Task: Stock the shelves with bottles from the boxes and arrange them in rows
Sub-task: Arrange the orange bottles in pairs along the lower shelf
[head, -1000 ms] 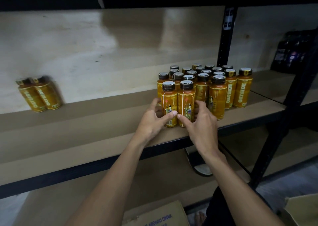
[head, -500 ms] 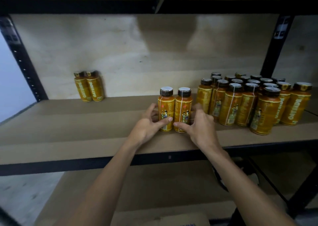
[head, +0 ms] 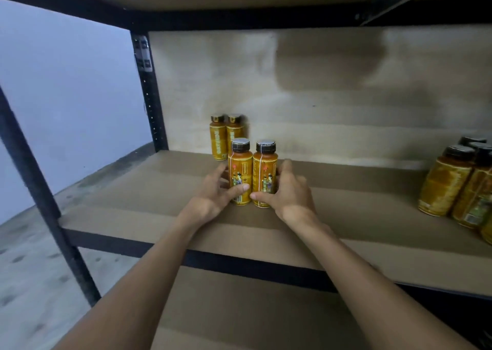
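Two bottles (head: 253,172) between both hands' fingers (head: 241,189).

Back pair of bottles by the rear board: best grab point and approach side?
Grip the pair of bottles at the back by the necks just under the caps, coming from above and in front. They stand upright, side by side and apparently touching, close to the back board, and the two bottles held between the left hand and right hand screen their lower bodies.

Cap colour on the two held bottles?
Black sides, silvery tops, on both caps; head view, the only one.
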